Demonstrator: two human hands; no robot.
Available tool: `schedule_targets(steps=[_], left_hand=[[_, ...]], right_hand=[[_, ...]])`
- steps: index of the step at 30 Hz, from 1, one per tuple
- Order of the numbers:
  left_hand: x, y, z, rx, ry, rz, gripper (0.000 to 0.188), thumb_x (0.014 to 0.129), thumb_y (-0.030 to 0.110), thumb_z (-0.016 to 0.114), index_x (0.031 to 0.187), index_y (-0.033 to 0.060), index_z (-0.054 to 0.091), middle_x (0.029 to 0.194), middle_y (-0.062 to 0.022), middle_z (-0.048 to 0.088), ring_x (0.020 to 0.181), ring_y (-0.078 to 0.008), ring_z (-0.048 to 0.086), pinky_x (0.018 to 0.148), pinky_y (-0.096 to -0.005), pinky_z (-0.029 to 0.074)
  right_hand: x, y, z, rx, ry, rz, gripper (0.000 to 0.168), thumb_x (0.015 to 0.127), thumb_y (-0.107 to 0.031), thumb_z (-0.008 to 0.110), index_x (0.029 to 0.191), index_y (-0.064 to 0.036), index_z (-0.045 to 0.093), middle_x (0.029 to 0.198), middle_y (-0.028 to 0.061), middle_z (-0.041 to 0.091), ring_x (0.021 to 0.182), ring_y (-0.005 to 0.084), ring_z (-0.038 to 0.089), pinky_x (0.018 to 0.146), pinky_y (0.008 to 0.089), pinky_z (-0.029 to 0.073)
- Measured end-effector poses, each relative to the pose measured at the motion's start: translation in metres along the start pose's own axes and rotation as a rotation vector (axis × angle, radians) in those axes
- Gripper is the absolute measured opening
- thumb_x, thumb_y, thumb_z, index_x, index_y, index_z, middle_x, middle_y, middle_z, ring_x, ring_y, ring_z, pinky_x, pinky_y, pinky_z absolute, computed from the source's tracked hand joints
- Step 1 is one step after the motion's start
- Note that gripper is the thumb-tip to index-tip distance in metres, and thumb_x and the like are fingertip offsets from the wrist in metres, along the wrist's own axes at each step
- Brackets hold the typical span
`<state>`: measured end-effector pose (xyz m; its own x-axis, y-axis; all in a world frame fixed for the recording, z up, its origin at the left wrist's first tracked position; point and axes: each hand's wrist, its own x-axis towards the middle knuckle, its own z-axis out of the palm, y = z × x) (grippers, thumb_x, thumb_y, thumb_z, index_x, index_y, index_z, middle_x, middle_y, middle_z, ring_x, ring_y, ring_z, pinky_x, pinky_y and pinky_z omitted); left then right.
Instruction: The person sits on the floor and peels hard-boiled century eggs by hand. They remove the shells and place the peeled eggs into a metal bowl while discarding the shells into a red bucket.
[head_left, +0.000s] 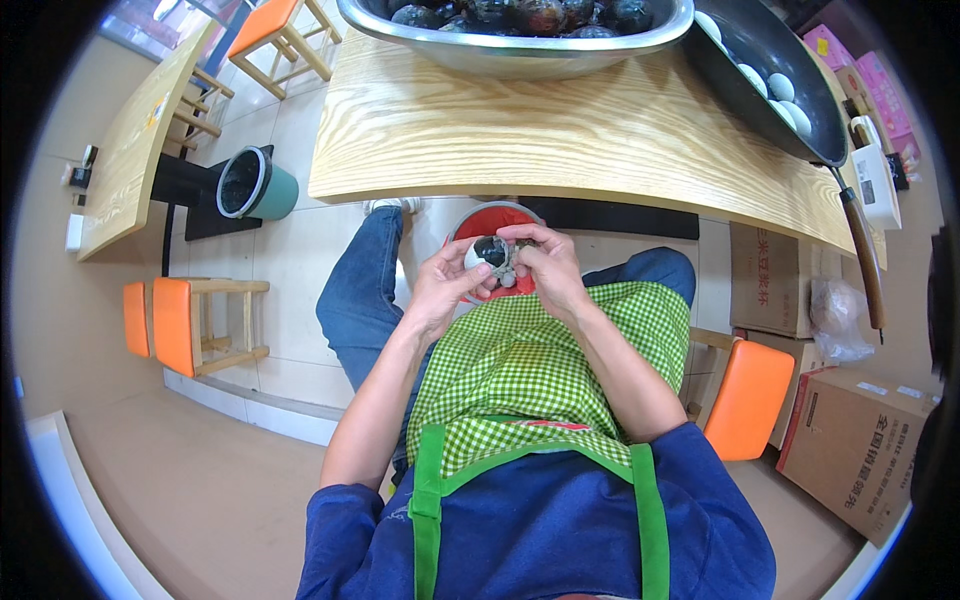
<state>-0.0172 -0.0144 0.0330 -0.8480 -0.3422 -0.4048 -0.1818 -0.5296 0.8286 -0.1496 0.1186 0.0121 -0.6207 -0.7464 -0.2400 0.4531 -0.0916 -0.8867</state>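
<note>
Between my hands is a partly peeled dark preserved egg (491, 251), with pale shell still around its left and lower side. My left hand (448, 283) grips the egg by its shell side. At its right, my right hand (546, 266) pinches broken bits of shell between thumb and fingers. Below the hands stands a round bin (466, 219) with a red liner. On the wooden table (480, 135) sits a metal basin (517, 54) of dark peeled eggs. A black frying pan (806, 75) to its right holds several pale, unpeeled eggs (781, 87).
The table edge runs just beyond my hands, and the pan's wooden handle (862, 259) juts past it at the right. A green bin (277, 187) stands at the left. Orange stools (174, 326) and cardboard boxes (855, 442) flank the seat.
</note>
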Motion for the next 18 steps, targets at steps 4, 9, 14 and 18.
schedule_targets(steps=[4,9,14,18], left_hand=[[0.0,-0.004,-0.003,-0.072,-0.009,-0.026,0.044,0.092,0.01,0.067,0.131,-0.0018,0.052,0.109,-0.0125,0.067,0.088,-0.0187,0.068,0.07,-0.0291,0.057],[-0.003,0.005,-0.001,-0.02,0.035,-0.017,0.047,0.093,0.012,0.067,0.134,-0.0006,0.051,0.114,-0.0134,0.065,0.09,-0.02,0.068,0.071,-0.0299,0.057],[-0.004,0.008,0.0,0.084,-0.002,0.023,0.049,0.09,0.009,0.069,0.135,0.0006,0.051,0.112,-0.0115,0.065,0.087,-0.0168,0.067,0.071,-0.0281,0.057],[-0.004,0.011,0.002,0.156,-0.013,0.058,0.05,0.087,0.006,0.072,0.133,-0.0003,0.053,0.114,-0.0114,0.063,0.091,-0.0164,0.066,0.074,-0.029,0.057]], right_hand=[[0.002,0.004,0.001,-0.051,0.006,-0.02,0.027,0.089,-0.005,0.061,0.114,0.001,0.067,0.094,0.0053,0.066,0.068,0.0075,0.055,0.06,0.0211,0.045],[-0.006,-0.016,0.005,-0.223,-0.128,-0.069,0.035,0.088,-0.011,0.068,0.121,-0.001,0.064,0.104,0.0072,0.067,0.086,0.0134,0.062,0.075,0.0258,0.051],[0.006,-0.01,-0.007,-0.416,-0.257,-0.153,0.04,0.084,-0.009,0.07,0.123,0.0,0.063,0.112,0.0086,0.067,0.098,0.0165,0.062,0.09,0.0311,0.049],[0.006,-0.013,-0.006,-0.39,-0.29,-0.153,0.034,0.089,0.001,0.063,0.123,0.002,0.061,0.1,0.0082,0.067,0.073,0.0107,0.062,0.066,0.0268,0.058]])
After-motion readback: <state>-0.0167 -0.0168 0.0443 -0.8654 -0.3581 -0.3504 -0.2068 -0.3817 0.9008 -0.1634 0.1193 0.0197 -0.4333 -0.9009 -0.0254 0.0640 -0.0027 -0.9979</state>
